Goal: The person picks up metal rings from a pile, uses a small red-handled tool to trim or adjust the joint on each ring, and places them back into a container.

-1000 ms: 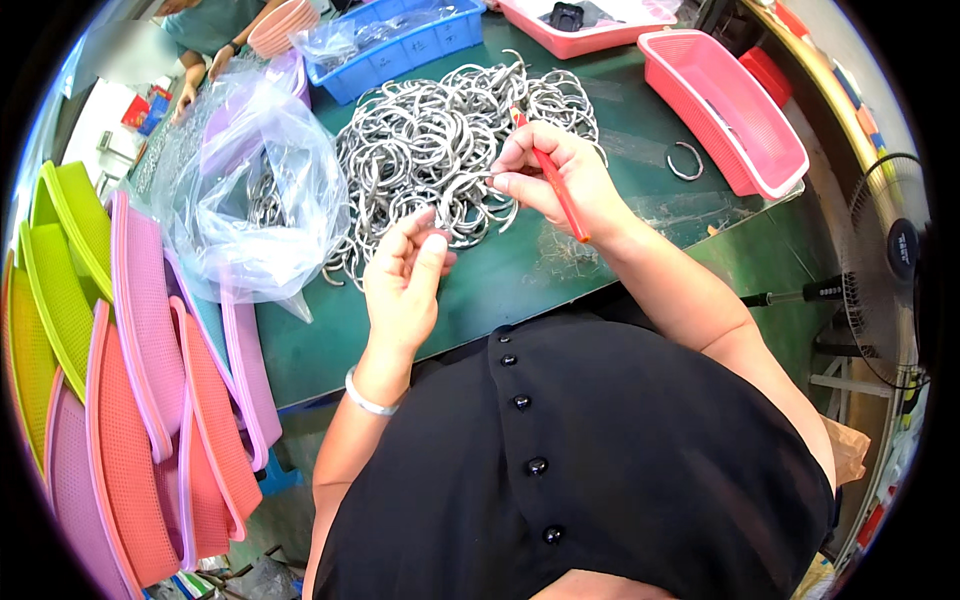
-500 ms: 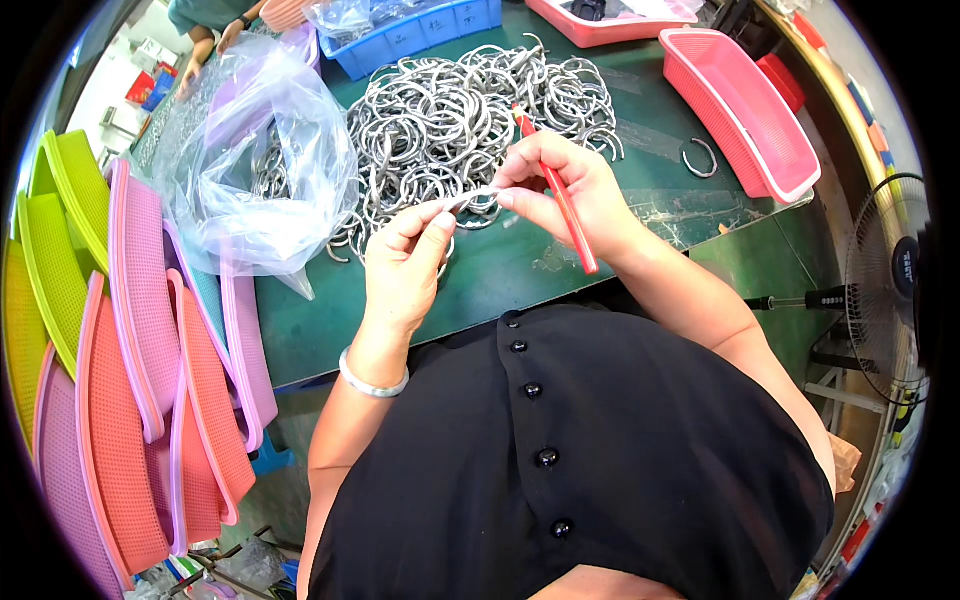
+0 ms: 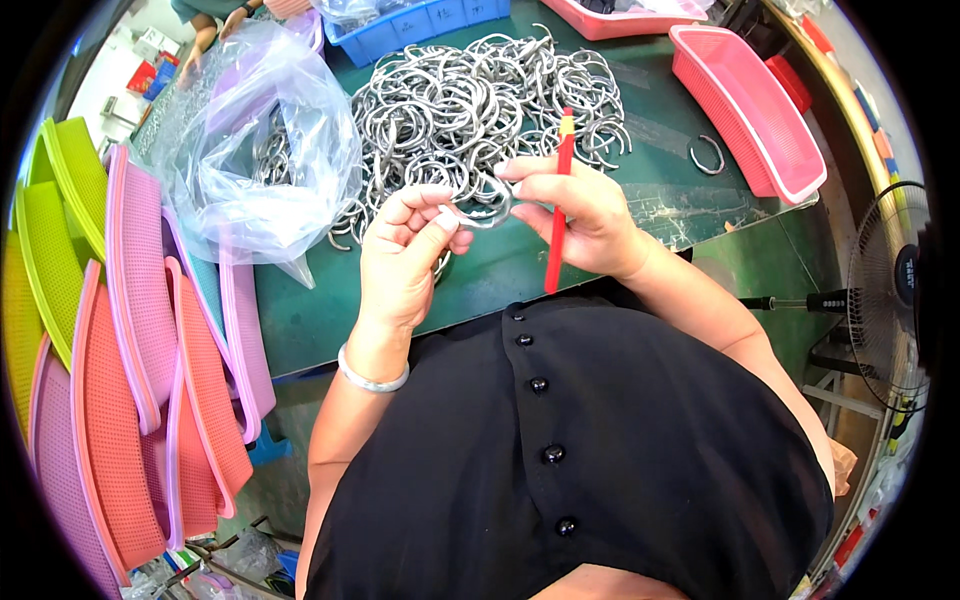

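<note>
Between thumb and fingertips, my left hand (image 3: 398,265) pinches one end of a grey metal open ring (image 3: 488,216). My right hand (image 3: 598,222) carries a red pencil-like stick (image 3: 553,268), upright across its fingers, with a yellowish band near the top. The fingertips of that hand are close to the ring's other end; whether they touch it I cannot tell. Behind both hands lies a large heap of similar metal rings (image 3: 440,115) on the green table (image 3: 315,325). A clear plastic bag (image 3: 315,215) with some rings in it stands left of the heap.
Stacked purple, coral and green plastic baskets (image 3: 115,430) crowd the left side. A pink basket (image 3: 700,110) stands at the right, beside a lone ring (image 3: 708,157). A blue bin (image 3: 420,30) sits at the back. Far right is a fan (image 3: 895,290); another person's arm (image 3: 203,40) shows far left.
The ring has turned so its curve now shows. My right hand has loosened and shifted slightly right, and the red stick has swung from slanted to nearly upright.
</note>
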Motion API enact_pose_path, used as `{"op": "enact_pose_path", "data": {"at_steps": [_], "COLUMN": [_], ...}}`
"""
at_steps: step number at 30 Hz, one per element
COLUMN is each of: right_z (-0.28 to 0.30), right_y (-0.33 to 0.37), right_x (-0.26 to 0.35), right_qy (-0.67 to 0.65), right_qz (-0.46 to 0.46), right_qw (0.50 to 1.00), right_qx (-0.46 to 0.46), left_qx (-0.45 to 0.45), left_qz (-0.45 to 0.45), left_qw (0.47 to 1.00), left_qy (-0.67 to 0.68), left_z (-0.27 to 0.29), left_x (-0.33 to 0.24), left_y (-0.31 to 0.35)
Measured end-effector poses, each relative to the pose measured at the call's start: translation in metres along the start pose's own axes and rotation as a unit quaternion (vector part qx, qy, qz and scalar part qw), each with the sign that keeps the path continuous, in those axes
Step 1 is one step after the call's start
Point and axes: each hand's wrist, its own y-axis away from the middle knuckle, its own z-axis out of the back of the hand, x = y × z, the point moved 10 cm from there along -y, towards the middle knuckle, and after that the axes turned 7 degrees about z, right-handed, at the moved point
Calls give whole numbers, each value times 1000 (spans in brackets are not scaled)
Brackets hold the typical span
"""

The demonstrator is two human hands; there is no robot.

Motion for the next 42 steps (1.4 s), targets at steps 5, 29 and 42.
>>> {"op": "enact_pose_path", "data": {"at_steps": [5,29,42], "right_z": [-7,-33,-36], "right_y": [32,45,43], "right_x": [-52,-59,-51], "right_qy": [-179,-400,-348], "right_qz": [-261,-359,-320], "right_qw": [948,842,881], "right_qx": [-44,-46,7], "left_qx": [39,34,74], "left_qz": [-35,-82,-180], "left_qw": [999,982,934], "left_qy": [-13,-164,-299], "left_z": [-8,-25,-48], "left_x": [-6,-21,-36], "left_y": [3,12,22]}}
